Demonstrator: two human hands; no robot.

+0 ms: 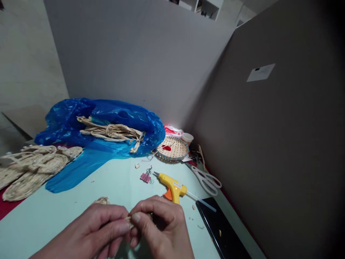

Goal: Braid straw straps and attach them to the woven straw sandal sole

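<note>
My left hand (99,228) and my right hand (161,225) meet low in the middle of the head view. Both are closed, fingertips pinching a pale dried-fibre strand (130,221) that shows only in a small gap between them. Behind my left hand, a coil of the same woven fibre (101,200) peeks out; whether it joins the strand is hidden. Just beyond my right hand lies a yellow glue gun (172,185) with an orange trigger and a clear glue stick out of its back. A pink binder clip (146,177) sits left of its nozzle.
A blue plastic bag (107,108) holds a tied bundle of dried fibre (113,132). Woven slipper-shaped pieces (35,169) lie left. Toward the back right are a round woven basket (175,149), a white cup (187,137) and scissors (206,180). A black phone-like slab (223,230) lies right, beside a grey partition (269,144).
</note>
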